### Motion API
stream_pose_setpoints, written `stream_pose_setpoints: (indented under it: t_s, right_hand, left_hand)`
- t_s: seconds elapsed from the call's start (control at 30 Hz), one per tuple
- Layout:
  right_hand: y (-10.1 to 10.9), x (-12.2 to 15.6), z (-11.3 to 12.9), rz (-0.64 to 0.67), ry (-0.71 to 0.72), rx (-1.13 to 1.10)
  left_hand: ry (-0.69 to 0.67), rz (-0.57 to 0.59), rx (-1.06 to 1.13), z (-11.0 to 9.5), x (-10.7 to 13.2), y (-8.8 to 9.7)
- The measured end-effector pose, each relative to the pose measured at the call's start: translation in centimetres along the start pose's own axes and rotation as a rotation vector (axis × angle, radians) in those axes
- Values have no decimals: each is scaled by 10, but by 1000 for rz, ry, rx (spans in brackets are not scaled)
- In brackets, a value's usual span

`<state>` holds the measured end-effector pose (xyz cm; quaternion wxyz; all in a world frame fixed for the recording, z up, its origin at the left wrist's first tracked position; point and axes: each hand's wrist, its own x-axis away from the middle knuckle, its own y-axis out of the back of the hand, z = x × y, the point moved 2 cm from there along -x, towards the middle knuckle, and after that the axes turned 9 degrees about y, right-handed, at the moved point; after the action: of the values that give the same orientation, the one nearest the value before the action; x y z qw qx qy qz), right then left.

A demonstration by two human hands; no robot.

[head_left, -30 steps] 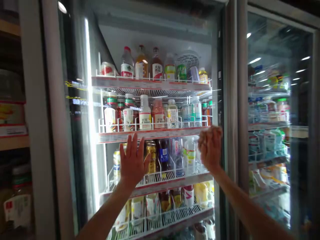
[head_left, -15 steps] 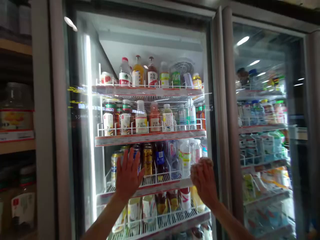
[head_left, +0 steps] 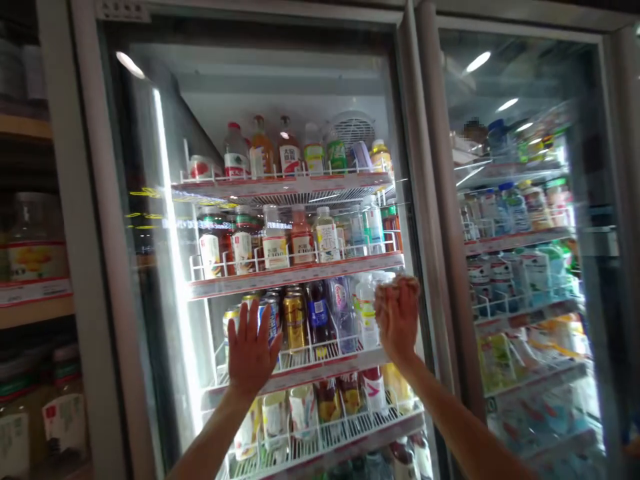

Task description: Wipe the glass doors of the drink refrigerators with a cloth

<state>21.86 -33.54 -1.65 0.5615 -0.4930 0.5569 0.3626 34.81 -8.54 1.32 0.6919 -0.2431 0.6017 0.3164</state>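
While the left hand (head_left: 251, 357) is facing the glass door (head_left: 280, 73), its fingers spread upward and its thumb standing out, the right hand (head_left: 400, 327) is holding a bunched, brownish cloth (head_left: 407, 283). From where I'm standing, the cloth is showing around those fingertips, between the right hand and the glass door. The right fingers are closing over it, probably because a wadded cloth is sitting more securely under a firm grip. The left hand is holding nothing; its flat palm is perhaps serving as a brace, though I'm not able to tell whether it is touching.

Just right of the left hand, behind the glass, gold cans (head_left: 294, 317) are standing upright, and between the two hands a dark bottle with a blue label (head_left: 319, 313) is standing too. Above both hands, a wire-fronted shelf (head_left: 295, 275) is carrying a row of bottles (head_left: 303, 240), its raised front presumably guarding against tipping. Their labels are facing outward, likely for easy reading. Left of the left hand, a strip light (head_left: 170, 193) is glowing, probably placed there for lighting the drinks.
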Motion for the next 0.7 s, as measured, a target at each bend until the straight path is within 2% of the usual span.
stream_pose_setpoints:
  t_s: [0.03,0.1,0.17,0.2,0.23,0.3,0.37,0.4,0.43,0.5,0.57,0.6,0.63,0.7]
  right_hand:
    - [-3,6,16,24,51,-46]
    - [-7,17,48,124,245,-167]
    - [-7,24,58,191,386,-229]
    - [-5,25,51,189,387,-213]
    - [-3,24,40,155,328,-164]
    - [2,21,15,44,108,-36]
    - [4,22,9,-27,-57,9]
    - [4,25,15,-28,-70,-12]
    - [3,30,26,5,-25,-58]
    - [2,41,47,119,165,-158]
    - [1,46,49,191,289,-171]
    - [1,43,40,183,277,-135]
    - [1,36,28,137,206,-75]
    - [0,17,4,-15,-14,41]
  left_hand:
    - [-3,-7,-6,0,0,0]
    - [-11,-14,-13,0,0,1]
    - [-11,-17,-10,0,-1,1]
    - [-10,-20,-5,0,-1,1]
    - [-7,-18,0,0,-1,1]
    - [-2,-14,10,0,0,1]
    - [0,-12,18,0,1,0]
    - [3,-12,21,0,1,0]
    - [9,-10,23,0,2,0]
    - [14,-11,29,0,2,0]
    - [15,-11,37,0,2,0]
    - [15,-13,41,0,2,0]
    - [14,-15,44,0,2,0]
    - [15,-20,44,0,2,-1]
